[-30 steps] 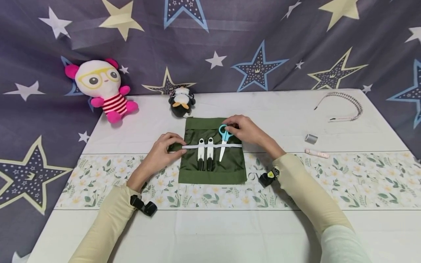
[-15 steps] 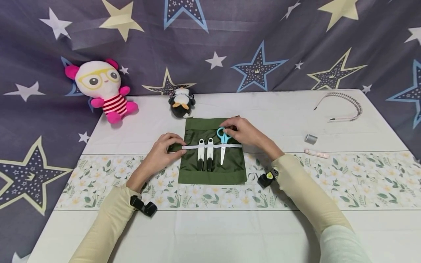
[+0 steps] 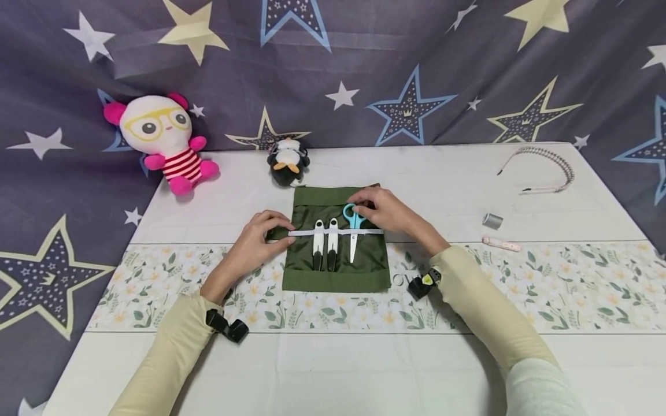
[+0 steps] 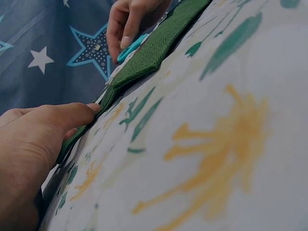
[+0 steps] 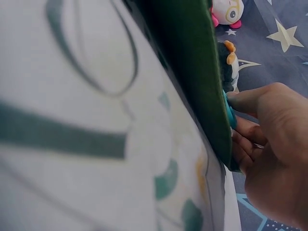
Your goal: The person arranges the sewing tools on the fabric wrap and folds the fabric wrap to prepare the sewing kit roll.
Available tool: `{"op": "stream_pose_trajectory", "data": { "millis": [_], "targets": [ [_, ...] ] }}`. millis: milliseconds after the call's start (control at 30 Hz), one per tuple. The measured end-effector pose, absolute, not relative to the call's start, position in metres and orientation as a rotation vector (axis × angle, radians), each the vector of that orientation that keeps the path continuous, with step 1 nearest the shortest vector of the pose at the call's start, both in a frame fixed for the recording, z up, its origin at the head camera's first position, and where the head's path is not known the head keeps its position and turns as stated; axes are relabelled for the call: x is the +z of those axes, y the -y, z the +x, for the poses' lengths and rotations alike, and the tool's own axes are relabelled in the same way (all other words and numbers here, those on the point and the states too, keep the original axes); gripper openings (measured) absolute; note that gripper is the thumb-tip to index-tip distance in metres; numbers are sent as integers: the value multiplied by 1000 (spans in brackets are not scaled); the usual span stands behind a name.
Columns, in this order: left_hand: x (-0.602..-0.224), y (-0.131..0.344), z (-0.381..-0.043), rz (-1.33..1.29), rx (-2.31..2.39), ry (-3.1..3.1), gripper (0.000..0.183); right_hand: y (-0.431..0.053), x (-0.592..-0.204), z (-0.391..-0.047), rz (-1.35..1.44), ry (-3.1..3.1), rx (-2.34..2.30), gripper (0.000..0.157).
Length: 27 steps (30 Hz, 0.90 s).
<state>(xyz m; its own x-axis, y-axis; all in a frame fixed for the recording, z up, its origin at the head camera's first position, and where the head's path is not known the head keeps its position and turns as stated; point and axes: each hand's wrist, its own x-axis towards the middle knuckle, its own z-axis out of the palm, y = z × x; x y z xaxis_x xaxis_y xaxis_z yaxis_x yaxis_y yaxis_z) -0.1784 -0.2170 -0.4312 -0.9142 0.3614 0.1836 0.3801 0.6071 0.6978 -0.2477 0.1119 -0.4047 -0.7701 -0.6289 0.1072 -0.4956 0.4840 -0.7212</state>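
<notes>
A dark green fabric organizer (image 3: 336,281) lies flat with a white elastic band (image 3: 304,232) across its middle. Two slim white tools with black lower ends (image 3: 318,245) sit upright under the band, side by side. My left hand (image 3: 262,234) pinches the organizer's left edge, thumb below and fingers above. To the right, my right hand (image 3: 387,209) holds small scissors (image 3: 353,245) by their turquoise handles, blades pointing toward me. The scissors cross the band near their pivot. In the right wrist view, the fingers grip the turquoise handle (image 5: 230,113), mostly hidden behind the organizer.
A pink-and-white plush (image 3: 166,141) and a penguin plush (image 3: 288,163) sit at the back left. On the right lie a grey cylinder (image 3: 492,221), a small pink object (image 3: 501,244) and a braided headband (image 3: 562,162). A star-patterned cloth (image 3: 343,63) hangs behind the table.
My right hand has moved slightly down and left, straightening the scissors, then sliding them slightly toward me. The left hand has stayed at the organizer's edge.
</notes>
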Motion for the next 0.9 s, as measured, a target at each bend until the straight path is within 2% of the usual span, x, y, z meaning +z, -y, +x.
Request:
{"op": "stream_pose_trajectory", "data": {
  "millis": [900],
  "targets": [
    [-430, 217, -177, -649, -1223, 2795, 23, -112, -408, -245, -1055, -2584, -1108, 28]
  ]
}}
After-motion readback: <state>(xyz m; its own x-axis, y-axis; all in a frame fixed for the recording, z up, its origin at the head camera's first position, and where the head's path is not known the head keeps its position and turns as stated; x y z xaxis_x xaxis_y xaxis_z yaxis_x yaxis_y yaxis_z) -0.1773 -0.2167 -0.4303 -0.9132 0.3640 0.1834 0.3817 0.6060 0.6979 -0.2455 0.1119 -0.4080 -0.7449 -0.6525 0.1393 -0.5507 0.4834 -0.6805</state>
